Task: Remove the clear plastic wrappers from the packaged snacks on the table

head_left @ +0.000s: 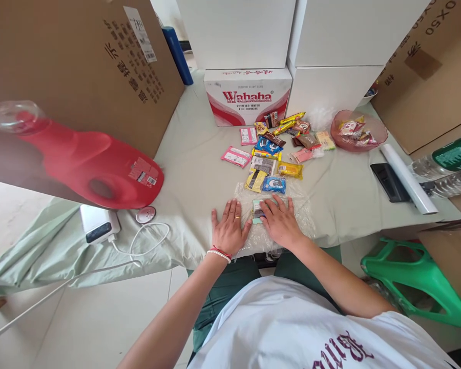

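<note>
My left hand [229,228] lies flat and open on the pale green cloth [200,169], its fingers spread at the left edge of a clear plastic bag [299,218]. My right hand [279,220] rests on that bag, fingers extended over a small light green snack packet [256,209]. Just beyond my fingers lie a blue packet [273,184] and a yellow and black packet [255,180]. Several more wrapped snacks [276,138] are scattered farther back.
A pink bowl [376,137] with snacks sits at the right. A Wahaha carton [248,96] and white boxes stand behind. A red jug [92,164], power bank [98,223] and cable lie left. A white roll [407,178], black case, bottles [449,156] and green stool [418,274] are right.
</note>
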A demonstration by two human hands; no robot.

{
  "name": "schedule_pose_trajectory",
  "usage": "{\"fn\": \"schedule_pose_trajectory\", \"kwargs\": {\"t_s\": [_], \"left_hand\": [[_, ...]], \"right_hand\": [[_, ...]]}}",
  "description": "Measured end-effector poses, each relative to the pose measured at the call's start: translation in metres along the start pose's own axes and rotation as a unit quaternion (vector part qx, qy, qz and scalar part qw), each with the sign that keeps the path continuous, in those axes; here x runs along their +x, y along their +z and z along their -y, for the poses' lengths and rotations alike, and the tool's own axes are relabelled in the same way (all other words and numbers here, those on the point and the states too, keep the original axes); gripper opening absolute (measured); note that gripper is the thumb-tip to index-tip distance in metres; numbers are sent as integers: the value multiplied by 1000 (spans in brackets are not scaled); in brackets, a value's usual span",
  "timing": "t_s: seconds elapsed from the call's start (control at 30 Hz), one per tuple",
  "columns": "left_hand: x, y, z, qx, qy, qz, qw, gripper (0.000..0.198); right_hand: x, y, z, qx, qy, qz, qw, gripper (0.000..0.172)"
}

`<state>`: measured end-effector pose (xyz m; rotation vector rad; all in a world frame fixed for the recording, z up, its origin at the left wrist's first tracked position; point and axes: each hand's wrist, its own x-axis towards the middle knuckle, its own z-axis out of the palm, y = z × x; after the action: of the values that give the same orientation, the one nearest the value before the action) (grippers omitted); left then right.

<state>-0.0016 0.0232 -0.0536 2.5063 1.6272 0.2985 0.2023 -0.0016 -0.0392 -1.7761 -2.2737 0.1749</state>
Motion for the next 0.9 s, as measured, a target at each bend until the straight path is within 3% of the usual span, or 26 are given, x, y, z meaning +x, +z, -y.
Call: {"fn": "schedule_pose_trajectory", "kwargs": {"t_s": [0.17,0.27,0.4,0.5,0.57,0.63,0.73,0.9], "left_hand": [[-4,-5,13,-31,-14,-54,998,62],[-6,-19,28,-17,43,-75,996,51],[-12,-43,54,-55,194,46,978,61],[-25,-53,64,-93,230,130,960,68],[-36,-52,63,-93,231,138,959,67],[-43,-48,58,-91,220,108,965,53],[-39,-43,50,-120,182,42,975,23],[7,-35,49,-164,79,-21,983,31]], "right_hand": [[-3,-4,-2,36,-11,19,999,56],[-12,-21,-16,88,-25,19,996,63],[-46,-42,-41,161,-119,-5,980,73],[-81,-40,-53,146,-171,-5,974,86],[-98,-33,-57,119,-152,-7,981,68],[-106,-28,-60,116,-109,-20,987,43],[-94,-35,-66,154,-69,-38,985,28],[-38,-63,-86,171,-17,46,984,30]]}}
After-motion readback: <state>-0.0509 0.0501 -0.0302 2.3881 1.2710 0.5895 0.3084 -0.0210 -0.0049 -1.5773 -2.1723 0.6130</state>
